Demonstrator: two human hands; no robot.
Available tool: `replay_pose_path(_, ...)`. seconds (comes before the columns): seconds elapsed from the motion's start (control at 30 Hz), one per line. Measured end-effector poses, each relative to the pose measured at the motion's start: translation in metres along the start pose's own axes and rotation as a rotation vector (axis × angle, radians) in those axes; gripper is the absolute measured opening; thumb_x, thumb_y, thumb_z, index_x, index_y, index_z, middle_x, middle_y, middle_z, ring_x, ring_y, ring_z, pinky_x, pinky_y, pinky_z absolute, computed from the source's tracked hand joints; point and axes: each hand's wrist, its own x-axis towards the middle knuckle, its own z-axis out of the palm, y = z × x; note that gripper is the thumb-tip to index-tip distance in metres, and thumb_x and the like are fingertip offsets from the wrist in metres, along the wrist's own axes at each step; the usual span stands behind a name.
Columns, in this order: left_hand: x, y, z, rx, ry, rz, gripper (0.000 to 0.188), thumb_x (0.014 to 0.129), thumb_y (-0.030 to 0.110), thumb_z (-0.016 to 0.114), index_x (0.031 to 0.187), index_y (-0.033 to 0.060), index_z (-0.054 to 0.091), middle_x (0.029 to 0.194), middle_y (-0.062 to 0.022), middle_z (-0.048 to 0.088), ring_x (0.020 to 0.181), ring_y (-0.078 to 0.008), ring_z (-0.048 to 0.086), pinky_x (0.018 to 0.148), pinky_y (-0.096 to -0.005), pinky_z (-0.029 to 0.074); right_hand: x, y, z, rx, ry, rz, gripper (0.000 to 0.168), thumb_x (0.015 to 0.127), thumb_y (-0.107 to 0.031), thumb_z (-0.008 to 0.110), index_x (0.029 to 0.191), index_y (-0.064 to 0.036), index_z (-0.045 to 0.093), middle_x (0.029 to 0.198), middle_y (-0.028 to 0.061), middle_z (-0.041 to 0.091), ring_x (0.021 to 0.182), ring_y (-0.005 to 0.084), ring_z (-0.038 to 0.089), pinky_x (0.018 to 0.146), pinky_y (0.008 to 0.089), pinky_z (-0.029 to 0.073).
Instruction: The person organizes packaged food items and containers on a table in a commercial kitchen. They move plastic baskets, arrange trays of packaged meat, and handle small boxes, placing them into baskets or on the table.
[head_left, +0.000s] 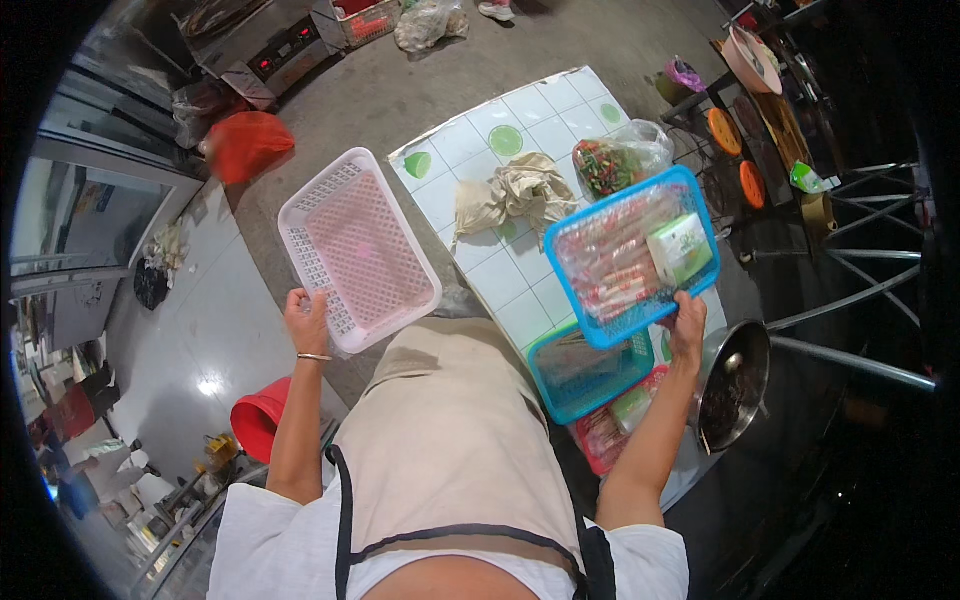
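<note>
My left hand grips the near left rim of an empty pink plastic basket, held tilted over the floor. On the other side, my right hand holds a blue plastic basket by its near edge, raised above the table. Inside that basket lie several wrapped packets in clear plastic with red print and a green-and-white pack of tissues. Partly beneath it on the table is a blue-green basket with thin sticks in it. A red basket with packets shows beside my right forearm.
The table has a lime-patterned white cover. On it are a crumpled beige cloth and a clear bag of chopped vegetables. A metal wok stands at the right, a red bucket at the left, and a red bag on the floor.
</note>
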Motion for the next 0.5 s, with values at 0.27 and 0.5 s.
replay_pose_path(0.27, -0.006, 0.006, -0.007, 0.12, -0.008, 0.054, 0.014, 0.083, 0.014, 0.064, 0.082, 0.0044, 0.054, 0.071, 0.0005, 0.058, 0.061, -0.0054, 0.05, 0.056, -0.0224, 0.043, 0.022, 0.098, 0.033, -0.089, -0.076, 0.226, 0.017, 0.08, -0.016, 0.049, 0.084, 0.0, 0.055, 0.066, 0.0062, 0.059, 0.047, 0.0153, 0.056, 0.039, 0.0285, 0.049)
replay_pose_path(0.5, -0.028, 0.005, -0.032, 0.251, 0.097, 0.106, 0.02, 0.081, 0.016, 0.066, 0.076, 0.0037, 0.051, 0.067, 0.0009, 0.055, 0.06, -0.0056, 0.048, 0.054, -0.0229, 0.041, 0.025, 0.102, 0.091, -0.182, -0.166, 0.327, 0.042, 0.09, -0.033, 0.052, 0.082, 0.008, 0.057, 0.065, 0.0141, 0.06, 0.051, 0.0206, 0.061, 0.038, 0.0293, 0.048)
